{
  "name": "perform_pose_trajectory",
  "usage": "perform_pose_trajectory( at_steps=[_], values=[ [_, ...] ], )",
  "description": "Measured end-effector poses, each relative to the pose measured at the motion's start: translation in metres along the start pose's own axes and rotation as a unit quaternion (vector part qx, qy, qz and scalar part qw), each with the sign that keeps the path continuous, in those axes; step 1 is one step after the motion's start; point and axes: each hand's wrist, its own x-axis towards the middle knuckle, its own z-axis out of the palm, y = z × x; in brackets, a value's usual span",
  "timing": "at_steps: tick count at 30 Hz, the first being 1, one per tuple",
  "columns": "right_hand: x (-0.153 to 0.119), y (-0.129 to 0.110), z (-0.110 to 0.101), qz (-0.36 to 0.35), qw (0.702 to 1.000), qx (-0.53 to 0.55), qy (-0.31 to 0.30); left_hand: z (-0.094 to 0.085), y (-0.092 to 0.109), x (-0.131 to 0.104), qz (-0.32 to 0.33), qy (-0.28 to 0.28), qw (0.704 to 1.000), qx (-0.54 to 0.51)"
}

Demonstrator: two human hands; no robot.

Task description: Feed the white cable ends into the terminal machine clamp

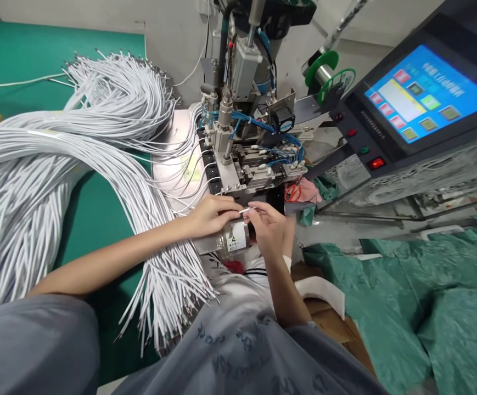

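My left hand (214, 215) pinches a thin white cable (243, 210) close to its end, in front of the machine. On the other side of that end, the fingertips of my right hand (266, 222) are closed on the same cable. Just below both hands sits a clear jar with a white label (235, 237). Beyond them stands the machine (228, 170), with several white cables lying in the black slotted strip (208, 162) along its left side. A large bundle of white cables (139, 192) passes under my left forearm, its loose ends fanned out near my lap.
More white cables (114, 99) lie heaped on the green table (16, 49). To the right, a control screen (430, 93) is lit blue. A wire spool (324, 74) with green flanges hangs behind the machine. Green sheeting (386, 291) covers things at the lower right.
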Motion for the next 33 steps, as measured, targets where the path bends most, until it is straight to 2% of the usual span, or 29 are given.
perform_pose_trajectory(
  at_steps=[7, 11, 15, 18, 21, 23, 25, 27, 31, 33],
  values=[
    [0.009, -0.001, -0.010, -0.089, 0.992, -0.075, -0.057, -0.002, -0.001, 0.001, -0.013, -0.044, 0.999, 0.018],
    [0.016, -0.006, -0.017, -0.082, 0.984, -0.128, -0.094, -0.001, -0.005, 0.000, -0.015, -0.052, 0.997, 0.063],
    [0.020, -0.004, -0.020, -0.051, 0.982, -0.145, -0.106, 0.001, -0.009, 0.000, 0.019, -0.049, 0.995, 0.084],
    [0.015, 0.001, -0.013, -0.043, 0.989, -0.113, -0.079, 0.002, -0.010, 0.000, 0.040, -0.028, 0.996, 0.072],
    [0.006, 0.007, -0.002, -0.063, 0.994, -0.091, -0.019, 0.003, -0.009, -0.001, 0.049, -0.010, 0.997, 0.052],
    [0.000, 0.009, 0.004, -0.098, 0.986, -0.134, 0.024, 0.003, -0.008, -0.002, 0.048, 0.001, 0.997, 0.057],
    [-0.002, 0.008, 0.006, -0.134, 0.970, -0.199, 0.041, 0.003, -0.007, -0.002, 0.040, 0.005, 0.997, 0.068],
    [0.001, 0.005, 0.003, -0.141, 0.964, -0.223, 0.027, 0.003, -0.006, -0.002, 0.030, 0.005, 0.997, 0.069],
    [0.014, -0.001, -0.011, -0.052, 0.987, -0.138, -0.059, 0.001, -0.004, -0.001, 0.014, -0.013, 0.998, 0.058],
    [0.019, -0.001, -0.016, -0.024, 0.988, -0.113, -0.098, 0.001, -0.004, 0.000, 0.016, -0.027, 0.998, 0.057]
  ],
)
